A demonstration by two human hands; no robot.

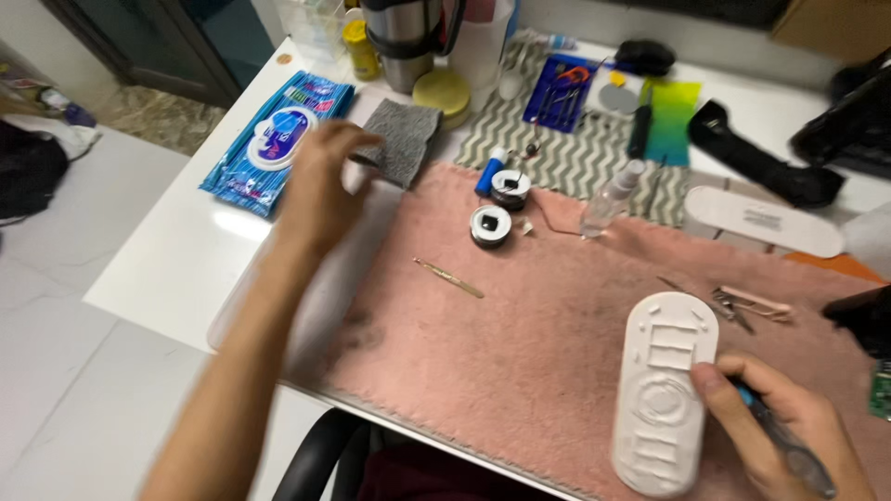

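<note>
Nearest the camera, the right hand [784,431] is closed around a dark pen-like tool [787,445] with a blue collar, its thumb resting against the lower edge of a white remote-control shell [661,401] that lies face-up on the pink towel [520,343]. Just beyond the shell sit small cutters [733,306] and a pale flat stick [756,301]. Mid-towel lies a thin brass-coloured tweezer [448,277], well apart from both hands. Farther on stand two small round spools [490,225], a blue tube [490,171] and a clear spray bottle [613,195]. The left hand [320,181] (blurred) reaches to the towel's far corner, its fingers pinching the edge of a grey cloth [404,141]. Beside it lies a blue wipes pack [278,139] on the white table [176,260]; behind, a steel tumbler [408,42].
</note>
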